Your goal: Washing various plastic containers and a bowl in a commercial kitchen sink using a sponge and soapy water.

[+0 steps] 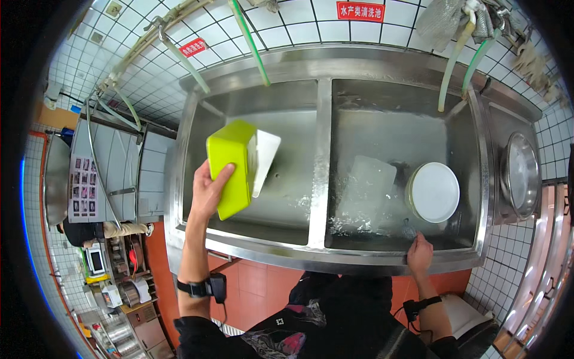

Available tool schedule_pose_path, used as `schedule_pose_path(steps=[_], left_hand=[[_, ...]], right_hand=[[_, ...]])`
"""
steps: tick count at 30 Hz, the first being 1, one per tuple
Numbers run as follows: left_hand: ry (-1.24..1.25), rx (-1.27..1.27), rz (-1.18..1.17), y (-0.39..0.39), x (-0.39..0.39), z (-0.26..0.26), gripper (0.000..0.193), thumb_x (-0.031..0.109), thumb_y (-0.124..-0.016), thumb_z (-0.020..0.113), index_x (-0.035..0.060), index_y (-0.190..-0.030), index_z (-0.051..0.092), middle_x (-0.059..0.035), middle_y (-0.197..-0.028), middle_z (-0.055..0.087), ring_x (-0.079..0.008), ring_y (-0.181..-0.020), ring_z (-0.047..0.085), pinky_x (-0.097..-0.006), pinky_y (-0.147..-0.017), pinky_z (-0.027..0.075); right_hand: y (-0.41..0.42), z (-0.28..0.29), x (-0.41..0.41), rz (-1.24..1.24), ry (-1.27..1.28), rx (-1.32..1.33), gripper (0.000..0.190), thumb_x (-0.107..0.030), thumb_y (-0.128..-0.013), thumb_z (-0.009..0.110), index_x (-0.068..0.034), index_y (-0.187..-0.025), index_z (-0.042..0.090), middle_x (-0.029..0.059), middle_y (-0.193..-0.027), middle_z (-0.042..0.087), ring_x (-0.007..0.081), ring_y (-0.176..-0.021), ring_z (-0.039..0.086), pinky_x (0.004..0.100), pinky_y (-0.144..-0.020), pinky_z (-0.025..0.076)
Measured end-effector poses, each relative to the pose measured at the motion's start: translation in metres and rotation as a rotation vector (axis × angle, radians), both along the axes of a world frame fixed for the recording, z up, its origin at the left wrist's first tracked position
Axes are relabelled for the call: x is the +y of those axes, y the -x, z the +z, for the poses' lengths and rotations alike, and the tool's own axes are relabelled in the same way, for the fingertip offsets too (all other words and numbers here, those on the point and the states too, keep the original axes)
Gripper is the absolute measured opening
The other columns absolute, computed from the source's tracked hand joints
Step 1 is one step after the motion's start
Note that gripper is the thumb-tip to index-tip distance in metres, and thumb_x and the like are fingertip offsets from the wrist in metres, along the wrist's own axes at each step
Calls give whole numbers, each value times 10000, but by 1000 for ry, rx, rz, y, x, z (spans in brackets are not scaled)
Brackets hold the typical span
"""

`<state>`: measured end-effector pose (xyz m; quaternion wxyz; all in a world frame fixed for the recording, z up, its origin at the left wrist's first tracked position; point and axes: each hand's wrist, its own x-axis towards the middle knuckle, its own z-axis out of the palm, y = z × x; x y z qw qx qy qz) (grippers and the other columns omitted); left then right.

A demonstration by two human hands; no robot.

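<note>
My left hand (210,190) grips a lime-green plastic container (229,170), tilted on its side above the left basin of the steel double sink (323,179). Just to its right is a white plastic piece (266,157); whether it touches the container I cannot tell. My right hand (420,255) is at the front edge of the right basin, fingers closed on a small greyish mesh-like scrubber (408,231). Beyond that hand stands a stack of round white plates or bowls (435,193). A pale, translucent rectangular piece (367,186) lies in the water of the right basin.
Green hoses (251,45) hang over the back rim from taps. Steel bowls (520,175) stand on the ledge at the right. At the left are a pale panel-sided unit (154,175) and a large steel wok-like vessel (57,179). Another person's leg (123,229) shows at the far left.
</note>
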<state>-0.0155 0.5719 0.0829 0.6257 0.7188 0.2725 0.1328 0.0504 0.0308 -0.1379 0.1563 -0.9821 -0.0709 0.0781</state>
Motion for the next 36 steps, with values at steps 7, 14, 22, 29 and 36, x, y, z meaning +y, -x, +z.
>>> schedule_pose_path(steps=[7, 14, 22, 29, 36], left_hand=[[-646, 315, -441, 12, 78, -115, 161, 142, -931, 653, 56, -1067, 662, -93, -835, 698, -240, -707, 653, -336, -670, 523], [-1058, 531, -779, 43, 106, -222, 157, 183, -938, 572, 128, -1059, 657, -131, -994, 698, -375, -846, 659, -484, -749, 522], [-1059, 618, -814, 62, 121, -283, 223, 94, -931, 529, 151, -1093, 671, -97, -1069, 700, -315, -1008, 650, -473, -977, 451], [-911, 837, -715, 75, 107, -329, 336, 66, -904, 538, 173, -1187, 683, -82, -1214, 676, -289, -1156, 611, -478, -1093, 379], [-731, 635, -413, 43, 62, -299, 267, 115, -915, 610, 22, -1156, 679, -176, -1109, 698, -318, -1040, 666, -376, -910, 516]], right_hand=[[1, 1, 8, -54, 15, -1, 311, -82, -897, 522, -7, -1176, 636, 217, -1018, 694, 393, -942, 648, 459, -908, 461], [2, 8, 11, -44, 21, 44, 304, -72, -896, 515, -5, -1171, 628, 221, -1018, 679, 401, -968, 628, 469, -915, 452], [-2, 9, 13, -50, 56, 48, 289, -99, -908, 524, -22, -1165, 631, 193, -1034, 684, 388, -966, 631, 456, -923, 461], [0, 8, 11, -4, 28, -1, 292, -83, -899, 548, -46, -1178, 624, 193, -1012, 689, 382, -948, 637, 462, -898, 472], [-2, 14, 17, 4, 35, 10, 286, -73, -881, 557, -36, -1154, 632, 177, -960, 693, 363, -924, 643, 467, -884, 469]])
